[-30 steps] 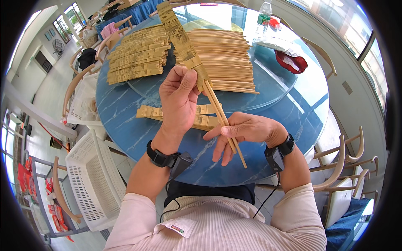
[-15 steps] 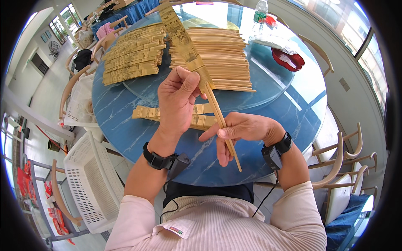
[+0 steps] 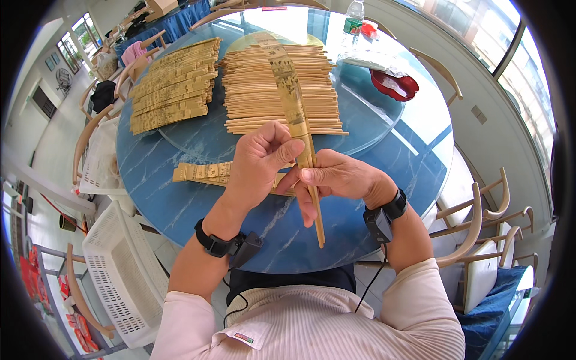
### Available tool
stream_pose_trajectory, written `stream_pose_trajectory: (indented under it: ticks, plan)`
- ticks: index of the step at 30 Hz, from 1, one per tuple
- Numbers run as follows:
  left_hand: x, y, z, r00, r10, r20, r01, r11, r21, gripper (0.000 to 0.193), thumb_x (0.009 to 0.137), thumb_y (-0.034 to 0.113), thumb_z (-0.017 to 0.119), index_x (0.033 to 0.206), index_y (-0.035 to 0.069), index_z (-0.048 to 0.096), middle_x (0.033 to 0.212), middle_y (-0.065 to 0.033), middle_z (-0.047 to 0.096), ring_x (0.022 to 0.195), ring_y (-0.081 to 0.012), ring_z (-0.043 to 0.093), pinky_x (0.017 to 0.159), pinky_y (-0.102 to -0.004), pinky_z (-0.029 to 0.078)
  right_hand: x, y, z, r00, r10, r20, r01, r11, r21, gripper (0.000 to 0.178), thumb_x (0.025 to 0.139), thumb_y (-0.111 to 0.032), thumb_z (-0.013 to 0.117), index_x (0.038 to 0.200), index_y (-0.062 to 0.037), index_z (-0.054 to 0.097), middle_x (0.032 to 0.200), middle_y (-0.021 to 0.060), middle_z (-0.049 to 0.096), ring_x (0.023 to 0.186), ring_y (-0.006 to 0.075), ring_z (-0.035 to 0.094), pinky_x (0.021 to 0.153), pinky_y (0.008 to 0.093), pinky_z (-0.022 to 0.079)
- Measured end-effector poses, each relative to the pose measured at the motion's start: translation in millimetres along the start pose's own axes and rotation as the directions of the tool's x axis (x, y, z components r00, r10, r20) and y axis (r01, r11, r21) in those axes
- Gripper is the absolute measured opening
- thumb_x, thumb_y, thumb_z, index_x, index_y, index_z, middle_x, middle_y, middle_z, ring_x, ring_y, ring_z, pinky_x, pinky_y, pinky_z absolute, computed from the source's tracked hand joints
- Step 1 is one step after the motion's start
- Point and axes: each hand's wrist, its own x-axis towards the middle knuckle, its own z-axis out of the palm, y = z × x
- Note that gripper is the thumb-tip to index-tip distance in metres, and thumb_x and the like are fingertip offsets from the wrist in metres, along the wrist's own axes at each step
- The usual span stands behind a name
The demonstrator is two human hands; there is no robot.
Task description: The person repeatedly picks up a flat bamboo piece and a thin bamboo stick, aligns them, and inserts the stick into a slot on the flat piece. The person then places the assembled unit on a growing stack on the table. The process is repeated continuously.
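A gold printed paper sleeve (image 3: 290, 90) stretches away from me over the table, pinched near its lower end by my left hand (image 3: 259, 161). Wooden chopsticks (image 3: 318, 219) stick out of its near end, their tips pointing toward me. My right hand (image 3: 348, 176) grips them just below the sleeve, thumb on top and fingers underneath. Beneath my left hand, a few gold sleeves (image 3: 201, 173) lie on the blue table, partly hidden. Farther off is a wide stack of bare chopsticks (image 3: 273, 108). To its left, gold sleeves lie in an overlapping pile (image 3: 174, 90); whether they are filled I cannot tell.
Both piles rest on a round glass turntable (image 3: 377, 129) on the blue marbled table (image 3: 180, 225). A red dish (image 3: 393, 86) and a plastic bottle (image 3: 354, 18) stand at the far right. White crates (image 3: 123, 276) are at my left; wooden chairs surround the table.
The chopsticks have slid farther into the sleeve, and my right hand has come up close to my left. Sleeve and chopsticks now point more straight away from me. The view has shifted slightly.
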Motion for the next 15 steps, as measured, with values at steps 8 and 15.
stream_pose_trajectory:
  ticks: [8,15]
  plan:
    - [3.8,13.7,11.1,0.999,0.026,-0.026,-0.032,0.971,-0.236,0.029,0.108,0.023,0.067,0.127,0.003,0.059,0.098,-0.0092,0.072,0.091,-0.0162,0.071,0.085,-0.0294,0.057,3.7,-0.9,8.1,0.999,-0.034,-0.021,0.034,0.998,0.043,0.054,0.115,-0.042,0.049,0.118,0.0098,0.062,0.085,0.0142,0.073,0.082,0.0246,0.076,0.087,0.0390,0.062]
    - [5.0,3.6,-5.6,0.993,-0.077,0.090,0.114,0.835,-0.539,0.023,0.114,0.025,0.054,0.125,0.005,0.058,0.093,-0.0085,0.068,0.079,-0.0200,0.069,0.075,-0.0371,0.059,17.4,9.0,25.4,0.998,0.051,-0.047,-0.047,0.997,0.066,0.046,0.114,-0.037,0.054,0.123,0.0079,0.059,0.085,0.0121,0.072,0.077,0.0248,0.076,0.072,0.0357,0.063]
